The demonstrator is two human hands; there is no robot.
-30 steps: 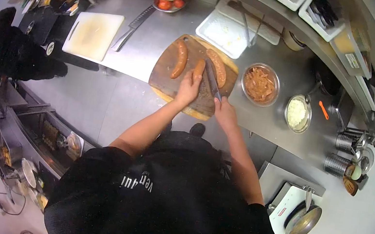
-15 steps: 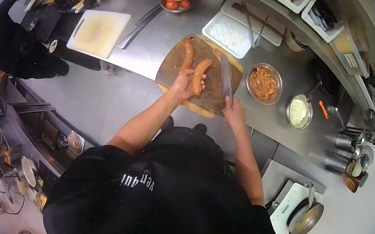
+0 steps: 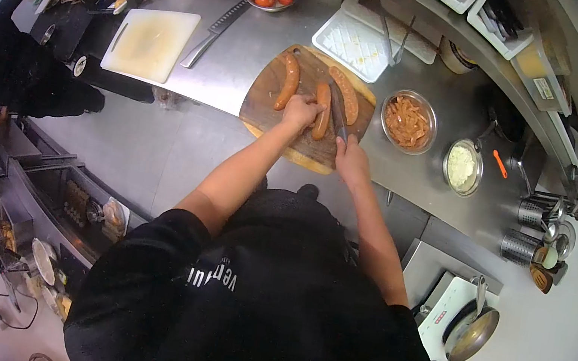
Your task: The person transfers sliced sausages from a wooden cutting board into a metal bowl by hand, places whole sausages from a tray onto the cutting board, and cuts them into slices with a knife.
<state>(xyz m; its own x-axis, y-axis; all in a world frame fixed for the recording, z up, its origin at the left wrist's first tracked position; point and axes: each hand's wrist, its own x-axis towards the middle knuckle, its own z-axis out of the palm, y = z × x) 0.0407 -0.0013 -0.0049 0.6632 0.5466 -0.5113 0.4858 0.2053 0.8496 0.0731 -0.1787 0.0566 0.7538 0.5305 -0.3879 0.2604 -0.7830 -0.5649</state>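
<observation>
On the round wooden cutting board (image 3: 259,104) lies a sausage (image 3: 320,121), pointing away from me. My left hand (image 3: 301,112) has its closed fingers against this sausage's left side, gripping it. In my right hand (image 3: 352,162) is the handle of a kitchen knife (image 3: 338,111), whose blade runs along the sausage's right side; whether it has entered the skin I cannot tell. To the right of the blade, a sausage piece (image 3: 345,97) lies with a pale, speckled face up. Another whole sausage (image 3: 288,84) rests on the board's left part.
Right of the board stand a bowl of sliced orange-brown food (image 3: 408,122) and a bowl of white food (image 3: 461,167). Behind are a white tray (image 3: 352,45) and tongs (image 3: 391,34). A serrated knife (image 3: 213,36) and white board (image 3: 150,45) lie left. A person (image 3: 41,77) stands far left.
The middle sausage, tilted in my left hand before, now lies straighter on the board. The knife has moved left, beside it. The speckled piece at the right is now more fully visible.
</observation>
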